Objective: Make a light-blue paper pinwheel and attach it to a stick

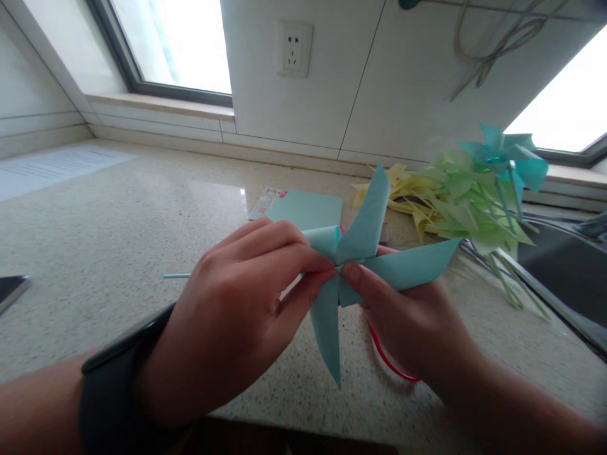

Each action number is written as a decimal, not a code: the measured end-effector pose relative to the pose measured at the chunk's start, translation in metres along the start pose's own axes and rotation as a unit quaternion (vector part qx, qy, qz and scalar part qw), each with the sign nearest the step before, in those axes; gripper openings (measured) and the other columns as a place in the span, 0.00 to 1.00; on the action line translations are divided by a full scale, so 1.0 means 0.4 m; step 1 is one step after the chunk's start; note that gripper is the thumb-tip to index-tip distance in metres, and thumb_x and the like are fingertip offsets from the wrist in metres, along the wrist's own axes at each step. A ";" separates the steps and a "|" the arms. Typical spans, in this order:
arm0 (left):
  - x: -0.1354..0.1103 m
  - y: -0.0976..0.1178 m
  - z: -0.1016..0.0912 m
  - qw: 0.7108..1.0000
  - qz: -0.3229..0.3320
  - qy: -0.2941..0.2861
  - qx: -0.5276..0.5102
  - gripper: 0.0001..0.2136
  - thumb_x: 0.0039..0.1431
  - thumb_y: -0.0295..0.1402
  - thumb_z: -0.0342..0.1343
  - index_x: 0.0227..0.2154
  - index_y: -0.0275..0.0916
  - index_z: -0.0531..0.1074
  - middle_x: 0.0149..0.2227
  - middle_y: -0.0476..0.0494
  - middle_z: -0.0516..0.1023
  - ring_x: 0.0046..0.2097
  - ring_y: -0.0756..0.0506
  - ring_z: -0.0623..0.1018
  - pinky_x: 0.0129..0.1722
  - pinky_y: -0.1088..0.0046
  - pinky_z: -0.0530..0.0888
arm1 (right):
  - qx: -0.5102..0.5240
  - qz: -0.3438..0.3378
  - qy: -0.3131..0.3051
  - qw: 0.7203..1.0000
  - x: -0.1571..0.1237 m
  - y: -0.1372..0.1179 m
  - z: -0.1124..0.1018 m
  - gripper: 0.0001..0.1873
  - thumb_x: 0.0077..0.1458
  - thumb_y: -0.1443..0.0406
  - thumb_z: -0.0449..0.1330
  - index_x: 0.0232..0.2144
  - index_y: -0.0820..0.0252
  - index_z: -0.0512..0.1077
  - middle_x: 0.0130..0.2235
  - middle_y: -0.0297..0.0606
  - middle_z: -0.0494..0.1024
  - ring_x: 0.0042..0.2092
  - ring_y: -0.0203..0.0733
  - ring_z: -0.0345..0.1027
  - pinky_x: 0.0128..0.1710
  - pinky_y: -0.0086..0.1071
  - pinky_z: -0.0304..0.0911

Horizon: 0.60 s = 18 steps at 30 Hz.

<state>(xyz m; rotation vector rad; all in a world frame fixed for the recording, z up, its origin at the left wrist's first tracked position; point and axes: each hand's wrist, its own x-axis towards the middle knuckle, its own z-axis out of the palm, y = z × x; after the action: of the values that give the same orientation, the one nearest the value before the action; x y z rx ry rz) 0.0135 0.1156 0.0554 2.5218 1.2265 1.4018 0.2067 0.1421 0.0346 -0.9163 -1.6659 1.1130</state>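
Note:
A light blue paper pinwheel (398, 264) is held up above the counter, its blades spread out around the centre. My left hand (251, 291) pinches at the middle of it between thumb and forefinger; whether a small pin is in that pinch is hidden. My right hand (403, 316) grips the pinwheel from the right, thumb pressed near the centre and fingers behind a blade. Below my right hand shows a red curved handle (391, 360), mostly covered. A thin blue stick (176, 275) pokes out left of my left hand.
Light blue paper sheets (308, 207) lie behind my hands. At the right, yellow pinwheels (403, 189), green pinwheels (474, 208) and a blue pinwheel (509, 158) are piled beside a sink (559, 265). A printed sheet (57, 165) and a dark flat device (12, 291) lie left.

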 end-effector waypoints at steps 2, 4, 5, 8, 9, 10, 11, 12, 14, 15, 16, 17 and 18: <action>-0.001 0.000 -0.002 1.000 0.000 -0.001 0.001 0.03 0.63 0.24 0.61 0.35 0.38 0.77 0.36 0.49 0.79 0.38 0.47 0.76 0.39 0.67 0.74 | 0.011 0.004 -0.005 1.000 0.001 0.003 0.000 0.08 0.63 0.57 0.61 0.34 0.49 0.78 0.33 0.34 0.79 0.35 0.42 0.73 0.37 0.36 0.73; -0.002 -0.001 -0.004 1.000 0.000 0.000 0.002 0.03 0.63 0.25 0.61 0.34 0.39 0.77 0.36 0.49 0.79 0.38 0.47 0.76 0.39 0.67 0.74 | 0.014 0.004 -0.005 1.000 0.002 0.006 0.000 0.07 0.63 0.57 0.61 0.34 0.48 0.78 0.34 0.34 0.79 0.35 0.42 0.73 0.37 0.35 0.73; -0.003 -0.002 -0.004 1.000 0.000 0.001 0.004 0.03 0.63 0.26 0.62 0.34 0.39 0.77 0.36 0.49 0.79 0.38 0.47 0.76 0.39 0.67 0.74 | 0.013 0.002 -0.002 1.000 0.002 0.006 0.000 0.07 0.62 0.57 0.62 0.34 0.48 0.78 0.34 0.33 0.79 0.35 0.42 0.73 0.37 0.34 0.73; -0.002 -0.003 -0.007 1.000 -0.003 0.004 0.007 0.03 0.63 0.27 0.61 0.36 0.41 0.78 0.37 0.50 0.80 0.38 0.48 0.77 0.40 0.67 0.74 | 0.009 -0.001 0.011 1.000 -0.001 0.007 -0.004 0.07 0.62 0.56 0.62 0.34 0.47 0.78 0.34 0.33 0.80 0.36 0.43 0.75 0.37 0.35 0.74; -0.001 -0.003 -0.007 1.000 -0.002 0.004 0.006 0.03 0.63 0.27 0.61 0.37 0.41 0.78 0.38 0.50 0.80 0.39 0.48 0.77 0.40 0.68 0.75 | 0.009 0.001 0.014 1.000 -0.003 0.007 -0.006 0.06 0.61 0.56 0.63 0.35 0.47 0.78 0.34 0.34 0.81 0.36 0.43 0.76 0.37 0.36 0.75; 0.000 -0.003 -0.008 1.000 -0.002 0.003 0.006 0.03 0.63 0.27 0.61 0.37 0.42 0.78 0.38 0.51 0.80 0.39 0.49 0.77 0.41 0.69 0.75 | 0.012 0.006 0.018 1.000 -0.005 0.006 -0.008 0.06 0.61 0.55 0.63 0.36 0.47 0.78 0.35 0.34 0.81 0.36 0.44 0.76 0.37 0.36 0.75; 0.001 -0.003 -0.008 1.000 -0.002 0.003 0.007 0.04 0.63 0.26 0.61 0.37 0.42 0.78 0.38 0.51 0.80 0.39 0.49 0.77 0.42 0.70 0.75 | 0.017 0.013 0.021 1.000 -0.006 0.005 -0.010 0.06 0.61 0.55 0.63 0.37 0.46 0.79 0.36 0.34 0.82 0.36 0.44 0.77 0.37 0.37 0.76; 0.002 -0.003 -0.009 1.000 -0.003 0.002 0.008 0.04 0.63 0.26 0.61 0.37 0.42 0.78 0.38 0.52 0.81 0.40 0.50 0.78 0.43 0.71 0.75 | 0.027 0.019 0.021 0.999 -0.007 0.004 -0.012 0.07 0.60 0.55 0.64 0.39 0.46 0.79 0.37 0.34 0.83 0.37 0.45 0.78 0.38 0.37 0.77; 0.002 -0.003 -0.011 1.000 -0.010 0.004 0.007 0.04 0.63 0.26 0.62 0.36 0.43 0.77 0.38 0.53 0.81 0.40 0.51 0.78 0.46 0.71 0.75 | 0.051 0.029 0.007 0.998 -0.006 0.002 -0.016 0.07 0.60 0.56 0.65 0.41 0.43 0.79 0.39 0.33 0.84 0.38 0.46 0.79 0.39 0.38 0.77; 0.003 -0.003 -0.012 1.000 -0.014 0.004 0.005 0.04 0.63 0.26 0.62 0.36 0.43 0.77 0.38 0.54 0.81 0.40 0.51 0.78 0.48 0.71 0.75 | 0.063 0.032 -0.001 0.997 -0.006 0.001 -0.018 0.08 0.60 0.56 0.65 0.42 0.42 0.79 0.40 0.33 0.84 0.39 0.46 0.80 0.39 0.39 0.78; 0.003 -0.003 -0.013 1.000 -0.017 0.005 0.001 0.04 0.63 0.26 0.62 0.36 0.43 0.77 0.38 0.54 0.81 0.39 0.51 0.78 0.49 0.71 0.75 | 0.072 0.034 -0.006 0.997 -0.005 0.000 -0.021 0.08 0.59 0.57 0.65 0.42 0.41 0.79 0.41 0.32 0.84 0.40 0.47 0.80 0.40 0.39 0.78; 0.003 -0.003 -0.014 1.000 -0.020 0.005 -0.005 0.04 0.63 0.26 0.62 0.36 0.42 0.77 0.38 0.54 0.81 0.39 0.51 0.78 0.50 0.71 0.75 | 0.075 0.036 -0.008 0.997 -0.005 0.000 -0.023 0.08 0.59 0.57 0.65 0.42 0.41 0.79 0.41 0.32 0.84 0.40 0.47 0.80 0.40 0.39 0.78; 0.003 -0.002 -0.014 1.000 -0.023 0.001 -0.011 0.04 0.63 0.26 0.61 0.37 0.42 0.77 0.38 0.53 0.81 0.39 0.51 0.78 0.50 0.70 0.75 | 0.075 0.038 -0.005 0.996 -0.005 0.000 -0.025 0.08 0.59 0.58 0.66 0.42 0.40 0.79 0.41 0.32 0.84 0.39 0.47 0.80 0.39 0.39 0.78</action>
<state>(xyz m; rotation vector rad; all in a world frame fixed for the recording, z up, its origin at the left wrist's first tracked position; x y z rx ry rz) 0.0091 0.1150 0.0592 2.4615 1.2538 1.4011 0.2167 0.1430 0.0360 -0.8847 -1.5439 1.2771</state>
